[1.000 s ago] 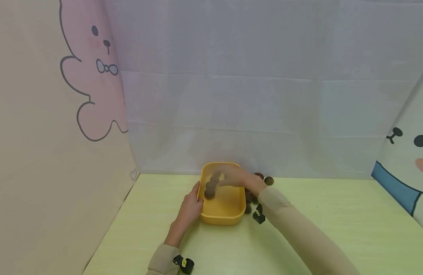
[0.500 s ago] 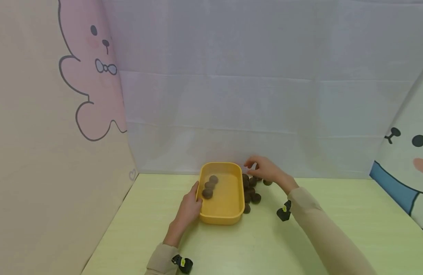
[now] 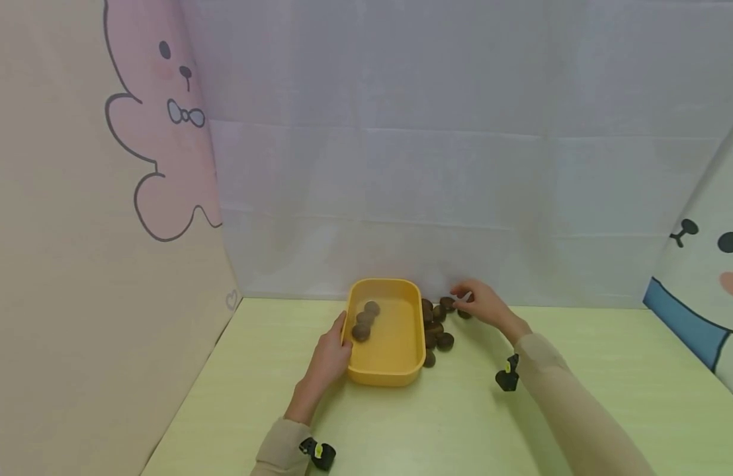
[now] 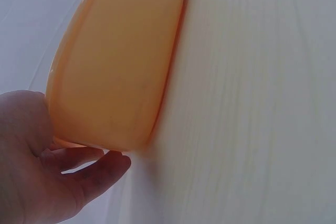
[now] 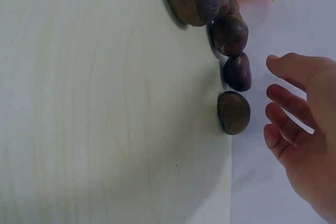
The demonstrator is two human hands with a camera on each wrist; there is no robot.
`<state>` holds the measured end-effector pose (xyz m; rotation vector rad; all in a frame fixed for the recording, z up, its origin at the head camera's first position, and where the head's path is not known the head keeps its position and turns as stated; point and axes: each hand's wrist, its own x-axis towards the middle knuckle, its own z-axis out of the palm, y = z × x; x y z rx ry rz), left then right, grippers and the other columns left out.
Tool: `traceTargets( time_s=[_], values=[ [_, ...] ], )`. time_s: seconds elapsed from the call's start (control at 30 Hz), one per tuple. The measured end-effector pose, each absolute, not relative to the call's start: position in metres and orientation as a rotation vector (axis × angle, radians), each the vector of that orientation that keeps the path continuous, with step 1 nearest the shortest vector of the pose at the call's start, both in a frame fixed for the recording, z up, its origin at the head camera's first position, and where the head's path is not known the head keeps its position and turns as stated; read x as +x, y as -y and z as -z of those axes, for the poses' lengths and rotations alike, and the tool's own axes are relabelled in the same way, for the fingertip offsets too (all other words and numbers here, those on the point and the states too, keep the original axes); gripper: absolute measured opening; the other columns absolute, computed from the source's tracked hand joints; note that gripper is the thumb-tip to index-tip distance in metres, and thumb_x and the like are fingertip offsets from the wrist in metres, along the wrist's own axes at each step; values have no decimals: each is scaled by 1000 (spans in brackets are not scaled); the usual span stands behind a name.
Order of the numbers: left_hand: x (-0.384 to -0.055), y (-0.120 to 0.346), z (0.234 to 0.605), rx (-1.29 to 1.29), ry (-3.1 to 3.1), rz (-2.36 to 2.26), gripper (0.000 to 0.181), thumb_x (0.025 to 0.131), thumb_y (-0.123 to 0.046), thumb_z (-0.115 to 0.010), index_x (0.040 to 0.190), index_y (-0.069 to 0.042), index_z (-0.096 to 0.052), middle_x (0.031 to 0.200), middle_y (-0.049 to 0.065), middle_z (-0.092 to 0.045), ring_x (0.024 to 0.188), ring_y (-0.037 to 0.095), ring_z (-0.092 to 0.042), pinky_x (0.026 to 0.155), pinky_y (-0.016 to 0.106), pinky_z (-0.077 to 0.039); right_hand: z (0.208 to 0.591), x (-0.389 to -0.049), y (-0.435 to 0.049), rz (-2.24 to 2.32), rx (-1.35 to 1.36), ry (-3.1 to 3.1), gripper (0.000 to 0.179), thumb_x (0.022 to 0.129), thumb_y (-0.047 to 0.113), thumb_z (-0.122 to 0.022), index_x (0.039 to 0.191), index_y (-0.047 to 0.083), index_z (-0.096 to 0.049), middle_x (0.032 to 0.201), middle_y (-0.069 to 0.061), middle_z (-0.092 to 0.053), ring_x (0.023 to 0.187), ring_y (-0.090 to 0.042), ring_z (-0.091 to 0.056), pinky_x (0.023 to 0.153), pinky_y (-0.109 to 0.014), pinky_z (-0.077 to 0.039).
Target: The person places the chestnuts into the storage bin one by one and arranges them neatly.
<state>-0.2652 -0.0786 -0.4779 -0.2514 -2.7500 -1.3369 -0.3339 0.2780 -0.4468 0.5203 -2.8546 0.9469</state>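
My left hand (image 3: 325, 360) grips the left side of a yellow plastic tray (image 3: 386, 379); in the left wrist view its thumb and fingers close round the edge of the tray (image 4: 113, 61). Inside lie several brown chestnuts (image 3: 361, 332), bunched toward the left wall. More chestnuts (image 3: 445, 341) are heaped on the table along the tray's right side. Over the far right end of that heap is my right hand (image 3: 487, 307), fingers spread and holding nothing. The right wrist view shows its fingertips a little apart from the outermost chestnut (image 5: 234, 113).
The pale yellow-green table (image 3: 581, 377) ends at a whitish cloth backdrop (image 3: 450, 198), close behind the tray and heap. On the left stands a beige side panel (image 3: 75, 297) with a pink bear print. Another printed panel (image 3: 706, 311) bounds the right side.
My right hand has moved from above the tray, over the chestnuts in it, rightward to the far end of the heap. The left hand keeps its grip on the tray's left side.
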Motion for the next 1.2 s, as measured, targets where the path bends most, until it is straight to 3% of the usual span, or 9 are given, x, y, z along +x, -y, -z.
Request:
traceTargets(
  time_s=[0.33, 0.6, 0.73, 0.97, 1.2],
  values=[
    [-265, 78, 476, -251, 2750, 1364, 64, 91, -2, -51, 152, 1, -35, 138, 26, -56, 93, 28, -59, 82, 43, -49, 471, -336, -297, -933, 489, 2859, 35, 85, 9, -72, 113, -12, -66, 108, -28, -66, 101, -41, -59, 85, -51, -50],
    [-266, 77, 476, -254, 2756, 1359, 64, 91, -3, -52, 152, 0, -35, 140, 25, -55, 96, 28, -59, 85, 44, -49, 479, -337, -302, -965, 349, 2898, 36, 80, 9, -73, 112, -6, -66, 109, -24, -68, 96, -35, -64, 82, -44, -51],
    [-266, 77, 476, -245, 2757, 1360, 64, 91, -3, -52, 152, 0, -35, 140, 25, -56, 95, 28, -59, 85, 45, -49, 474, -335, -301, -985, 327, 2877, 35, 82, 11, -72, 112, -6, -66, 109, -24, -68, 96, -35, -65, 82, -44, -52],
    [-265, 78, 478, -237, 2758, 1361, 63, 91, -3, -52, 152, -1, -35, 139, 26, -56, 96, 28, -59, 87, 46, -50, 460, -336, -291, -1050, 323, 2834, 35, 85, 15, -72, 115, -3, -65, 109, -22, -68, 93, -32, -65, 72, -34, -52],
    [-265, 78, 478, -238, 2752, 1336, 63, 90, -2, -52, 151, 0, -37, 137, 27, -57, 95, 28, -60, 85, 46, -50, 439, -333, -272, -1008, 384, 2781, 33, 84, 15, -73, 113, 1, -67, 108, -18, -68, 90, -29, -64, 73, -36, -51]
  ],
)
